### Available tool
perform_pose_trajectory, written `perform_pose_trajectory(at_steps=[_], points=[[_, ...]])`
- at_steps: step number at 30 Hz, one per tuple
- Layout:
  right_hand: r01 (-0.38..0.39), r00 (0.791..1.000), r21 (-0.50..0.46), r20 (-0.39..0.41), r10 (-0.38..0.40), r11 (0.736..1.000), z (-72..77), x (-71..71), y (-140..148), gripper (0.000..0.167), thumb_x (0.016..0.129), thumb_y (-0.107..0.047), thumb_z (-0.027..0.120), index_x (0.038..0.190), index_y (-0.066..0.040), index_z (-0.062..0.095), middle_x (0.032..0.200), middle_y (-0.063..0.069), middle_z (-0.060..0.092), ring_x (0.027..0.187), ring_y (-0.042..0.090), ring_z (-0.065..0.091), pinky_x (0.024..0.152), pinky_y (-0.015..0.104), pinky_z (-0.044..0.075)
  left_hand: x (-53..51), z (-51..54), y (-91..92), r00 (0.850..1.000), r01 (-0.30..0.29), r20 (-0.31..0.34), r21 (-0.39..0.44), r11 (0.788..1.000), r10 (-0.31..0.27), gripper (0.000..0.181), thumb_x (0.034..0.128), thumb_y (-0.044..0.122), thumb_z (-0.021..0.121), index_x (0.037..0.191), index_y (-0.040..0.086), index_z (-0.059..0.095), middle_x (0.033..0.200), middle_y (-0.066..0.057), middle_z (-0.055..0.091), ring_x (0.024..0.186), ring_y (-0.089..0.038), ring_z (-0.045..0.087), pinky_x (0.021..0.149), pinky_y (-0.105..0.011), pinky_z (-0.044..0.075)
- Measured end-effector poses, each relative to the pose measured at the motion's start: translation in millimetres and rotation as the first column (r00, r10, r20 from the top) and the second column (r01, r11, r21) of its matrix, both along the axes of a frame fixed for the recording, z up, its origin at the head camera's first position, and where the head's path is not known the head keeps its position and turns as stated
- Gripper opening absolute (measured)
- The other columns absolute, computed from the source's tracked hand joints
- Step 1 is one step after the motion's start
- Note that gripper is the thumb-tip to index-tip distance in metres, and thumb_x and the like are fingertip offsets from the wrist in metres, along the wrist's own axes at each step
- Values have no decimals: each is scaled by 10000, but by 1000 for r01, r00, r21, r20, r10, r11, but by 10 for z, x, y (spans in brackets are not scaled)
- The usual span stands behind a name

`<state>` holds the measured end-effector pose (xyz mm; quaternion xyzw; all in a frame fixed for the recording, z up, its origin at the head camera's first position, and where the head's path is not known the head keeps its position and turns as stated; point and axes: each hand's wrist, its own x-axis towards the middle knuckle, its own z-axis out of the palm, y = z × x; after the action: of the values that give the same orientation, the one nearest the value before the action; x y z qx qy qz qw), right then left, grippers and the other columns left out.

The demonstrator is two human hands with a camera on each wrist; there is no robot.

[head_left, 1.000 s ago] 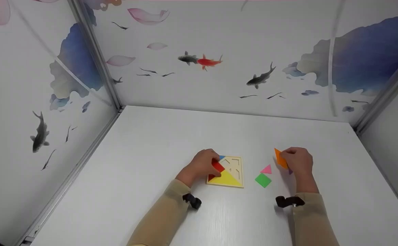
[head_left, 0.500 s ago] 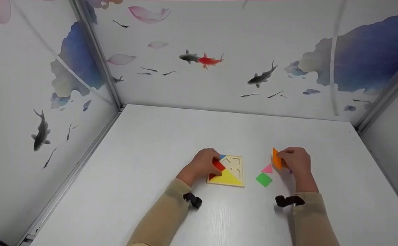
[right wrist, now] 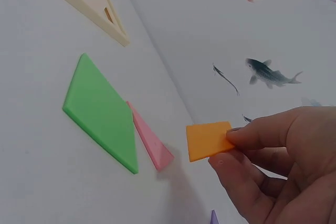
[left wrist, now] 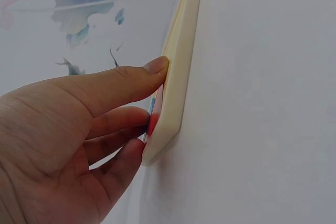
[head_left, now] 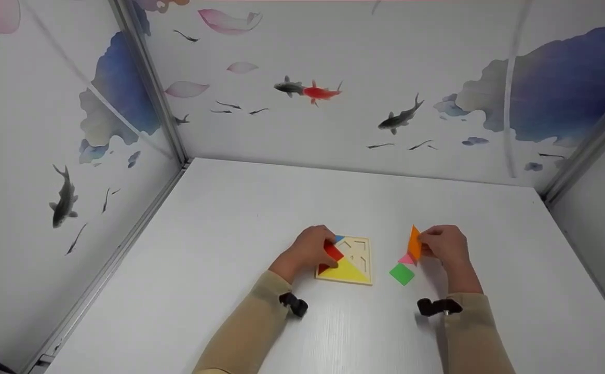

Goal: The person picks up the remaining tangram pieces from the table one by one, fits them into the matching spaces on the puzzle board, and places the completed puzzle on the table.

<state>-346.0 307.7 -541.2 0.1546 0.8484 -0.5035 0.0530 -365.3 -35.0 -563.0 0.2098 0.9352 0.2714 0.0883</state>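
My left hand (head_left: pixel 306 253) rests on the left part of a square wooden board (head_left: pixel 369 259), thumb and fingertips touching its upper face by the red area (head_left: pixel 334 252). A yellow triangle (head_left: pixel 348 272) and a bit of blue (head_left: pixel 339 238) also lie in the board; its right side shows bare recesses. In the left wrist view the thumb of the hand (left wrist: pixel 63 135) lies along the board's edge (left wrist: pixel 176 98). My right hand (head_left: pixel 448 250) pinches an orange piece (head_left: pixel 414 243), tilted up above the table; the right wrist view shows thumb and finger on its edge (right wrist: pixel 207 141).
Between board and right hand, a green piece (head_left: pixel 402 274) and a pink piece (head_left: pixel 405 258) lie on the white table (head_left: pixel 260 208). The tip of a purple piece (right wrist: pixel 214 219) shows in the right wrist view. Printed walls (head_left: pixel 333 135) enclose the table's back and sides.
My right hand has moved slightly left with the orange piece, which has turned more edge-on and now overlaps the pink piece in view. My left hand stays on the board.
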Motion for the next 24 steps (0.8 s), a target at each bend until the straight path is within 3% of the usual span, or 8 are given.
perform_pose_trajectory(at_steps=[10,18,24], points=[[-35,999,-57,7,36,998,-17,8,-75,359,1033,-183,664,1303,53,666,1343,253,634,892,176,717,787,237,631,26,-8,10,999,-23,30,12,1000,23,451,833,321,920,1221,152,761,1233,17,665,1104,-177,557,1044,-335,506],[-58,998,-110,-3,58,992,-39,-11,-114,337,1018,-162,690,1269,62,676,1254,202,667,827,132,711,770,225,626,29,0,27,998,-47,49,4,999,47,528,834,315,921,1308,161,746,1279,21,658,1132,-177,557,1072,-344,506],[-77,997,-115,4,78,990,-2,-23,-133,316,1021,-152,690,1255,61,680,1231,189,676,832,132,719,776,230,628,8,-20,12,999,-29,28,12,1000,29,510,829,321,924,1278,152,753,1269,20,661,1128,-173,560,1060,-335,509]])
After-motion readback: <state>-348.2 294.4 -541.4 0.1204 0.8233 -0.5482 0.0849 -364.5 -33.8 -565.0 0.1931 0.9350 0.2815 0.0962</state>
